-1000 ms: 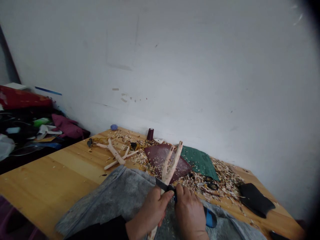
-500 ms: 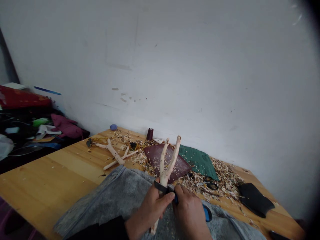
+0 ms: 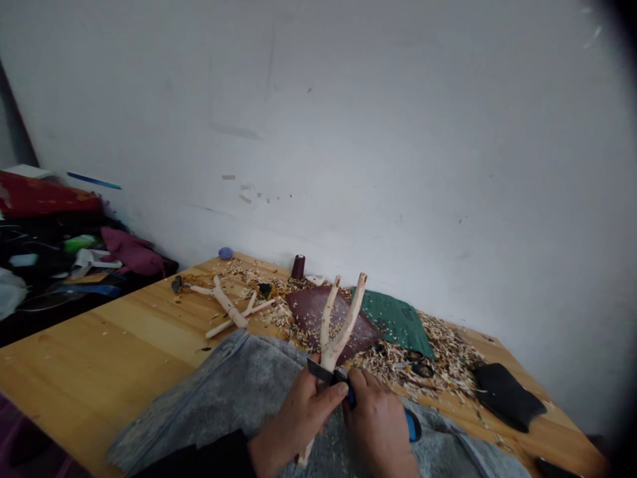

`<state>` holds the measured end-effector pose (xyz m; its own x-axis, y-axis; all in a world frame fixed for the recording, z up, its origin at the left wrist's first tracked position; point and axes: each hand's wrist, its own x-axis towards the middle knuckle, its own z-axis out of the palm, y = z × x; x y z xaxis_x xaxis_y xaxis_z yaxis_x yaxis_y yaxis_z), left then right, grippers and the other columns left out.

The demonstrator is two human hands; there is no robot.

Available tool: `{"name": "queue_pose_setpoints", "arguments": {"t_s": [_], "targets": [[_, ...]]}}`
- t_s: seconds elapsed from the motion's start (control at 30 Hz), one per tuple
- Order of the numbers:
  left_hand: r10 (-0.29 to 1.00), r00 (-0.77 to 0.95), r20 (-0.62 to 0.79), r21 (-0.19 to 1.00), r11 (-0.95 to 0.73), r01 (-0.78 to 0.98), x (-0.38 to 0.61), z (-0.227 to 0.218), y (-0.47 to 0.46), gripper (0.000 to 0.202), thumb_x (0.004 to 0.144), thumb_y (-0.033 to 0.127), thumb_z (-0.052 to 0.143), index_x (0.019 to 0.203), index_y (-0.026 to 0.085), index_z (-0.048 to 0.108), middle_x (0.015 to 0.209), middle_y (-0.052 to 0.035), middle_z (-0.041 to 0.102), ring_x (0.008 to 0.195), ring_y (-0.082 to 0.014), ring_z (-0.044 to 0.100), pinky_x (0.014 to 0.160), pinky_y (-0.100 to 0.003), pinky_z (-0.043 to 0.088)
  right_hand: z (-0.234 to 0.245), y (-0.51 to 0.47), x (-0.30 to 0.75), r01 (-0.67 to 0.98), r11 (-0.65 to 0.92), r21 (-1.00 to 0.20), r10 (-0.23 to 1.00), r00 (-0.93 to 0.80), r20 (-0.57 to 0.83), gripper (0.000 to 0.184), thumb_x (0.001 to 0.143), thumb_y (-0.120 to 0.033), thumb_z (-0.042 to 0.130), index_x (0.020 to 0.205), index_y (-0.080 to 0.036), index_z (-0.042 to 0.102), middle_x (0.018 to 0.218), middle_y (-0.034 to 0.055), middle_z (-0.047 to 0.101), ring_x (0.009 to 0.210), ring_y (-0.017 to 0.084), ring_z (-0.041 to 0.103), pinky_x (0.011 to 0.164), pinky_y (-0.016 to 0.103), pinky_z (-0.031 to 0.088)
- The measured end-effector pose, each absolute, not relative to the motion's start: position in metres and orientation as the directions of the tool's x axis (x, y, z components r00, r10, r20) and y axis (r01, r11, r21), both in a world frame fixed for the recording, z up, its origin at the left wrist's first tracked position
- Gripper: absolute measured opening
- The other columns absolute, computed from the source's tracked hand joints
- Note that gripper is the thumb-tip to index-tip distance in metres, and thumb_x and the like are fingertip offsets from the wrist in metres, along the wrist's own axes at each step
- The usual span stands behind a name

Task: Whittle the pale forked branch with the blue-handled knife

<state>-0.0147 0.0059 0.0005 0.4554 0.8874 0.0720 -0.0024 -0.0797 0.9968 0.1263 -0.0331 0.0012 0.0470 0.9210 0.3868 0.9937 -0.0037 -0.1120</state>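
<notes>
My left hand grips the lower stem of a peeled forked branch, whose two pale arms point up and away from me. My right hand is shut around a folding knife with a blue handle. Its black blade lies across the branch just below the fork, and my left thumb presses on the blade. A grey towel covers my lap beneath both hands.
Wood shavings cover the pine table around maroon leather, green leather, scissors and a black pouch. Carved branches and a thread spool lie beyond. A cluttered heap sits left.
The forked branch has tilted slightly and stands a little more upright. Both hands stay on the branch and knife, with the blade still across the wood.
</notes>
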Motion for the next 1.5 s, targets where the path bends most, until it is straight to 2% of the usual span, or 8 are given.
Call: {"name": "queue_pose_setpoints", "arguments": {"t_s": [0.23,0.37,0.53,0.7,0.93,1.03,1.17,1.5], "targets": [[0.897,0.414,0.151,0.987,-0.160,-0.014,-0.016,0.014,0.003,0.029,0.080,0.038,0.061,0.103,0.020,0.064,0.058,0.0030,0.056,0.066,-0.0169,0.056,0.062,-0.026,0.046,0.003,-0.034,0.126,0.994,-0.033,-0.105,0.936,0.068,0.345,0.010,0.081,-0.013,0.059,0.085,-0.022,0.058,0.081,0.0005,0.067,0.074,0.017,0.063,0.063,0.024,0.034],[0.904,0.408,0.129,0.988,-0.150,0.021,-0.014,0.016,0.001,0.023,0.080,0.036,0.059,0.096,0.021,0.065,0.055,0.0026,0.055,0.073,-0.0199,0.059,0.065,-0.028,0.047,0.002,-0.033,0.126,0.995,-0.051,-0.082,0.944,0.075,0.321,0.011,0.083,-0.012,0.057,0.089,-0.021,0.057,0.083,0.0012,0.067,0.076,0.017,0.064,0.063,0.024,0.034],[0.915,0.400,0.056,0.994,-0.089,0.064,-0.012,0.010,-0.001,0.019,0.082,0.039,0.055,0.084,0.022,0.065,0.045,0.0031,0.049,0.066,-0.0208,0.057,0.057,-0.028,0.043,0.004,-0.034,0.123,0.998,-0.062,-0.027,0.942,0.068,0.329,0.013,0.084,-0.010,0.054,0.089,-0.021,0.057,0.084,0.0018,0.067,0.078,0.018,0.064,0.065,0.026,0.036],[0.916,0.392,0.091,0.994,-0.110,0.027,-0.013,0.011,0.001,0.017,0.080,0.038,0.059,0.085,0.024,0.065,0.048,0.0018,0.052,0.067,-0.0218,0.058,0.055,-0.027,0.041,0.005,-0.035,0.120,0.995,-0.094,0.027,0.944,0.080,0.320,0.015,0.085,-0.008,0.052,0.090,-0.021,0.057,0.084,0.0027,0.066,0.077,0.019,0.064,0.065,0.027,0.038],[0.927,0.375,-0.023,0.980,-0.053,0.192,-0.012,0.002,0.001,0.034,0.083,0.050,0.053,0.062,0.023,0.054,0.038,0.0057,0.040,0.036,-0.0136,0.041,0.041,-0.025,0.027,0.002,-0.034,0.118,0.986,-0.125,0.114,0.939,0.080,0.336,0.014,0.086,-0.008,0.052,0.089,-0.022,0.056,0.082,0.0030,0.066,0.075,0.020,0.064,0.062,0.027,0.037],[0.928,0.367,-0.065,0.973,-0.022,0.228,-0.011,0.000,0.001,0.033,0.084,0.052,0.051,0.070,0.022,0.057,0.038,0.0071,0.039,0.032,-0.0123,0.037,0.039,-0.025,0.025,0.001,-0.034,0.118,0.983,-0.134,0.128,0.933,0.082,0.350,0.014,0.086,-0.009,0.051,0.090,-0.022,0.055,0.081,0.0033,0.066,0.074,0.020,0.064,0.061,0.027,0.036],[0.918,0.395,-0.032,0.991,-0.022,0.132,-0.010,0.001,0.000,0.031,0.083,0.050,0.053,0.092,0.021,0.061,0.039,0.0081,0.041,0.037,-0.0136,0.042,0.042,-0.025,0.030,0.003,-0.034,0.121,0.989,-0.113,0.094,0.932,0.073,0.354,0.016,0.083,-0.007,0.052,0.088,-0.022,0.056,0.081,0.0022,0.066,0.073,0.019,0.064,0.061,0.026,0.035],[0.872,0.489,-0.001,1.000,-0.006,0.014,-0.012,0.001,0.005,0.032,0.080,0.051,0.058,0.077,0.022,0.045,0.039,0.0116,0.036,0.032,-0.0069,0.032,0.036,-0.020,0.026,0.004,-0.033,0.125,0.995,-0.012,-0.096,0.936,0.045,0.349,0.015,0.081,-0.007,0.056,0.083,-0.022,0.057,0.079,-0.0005,0.067,0.074,0.016,0.065,0.061,0.024,0.035]]}}
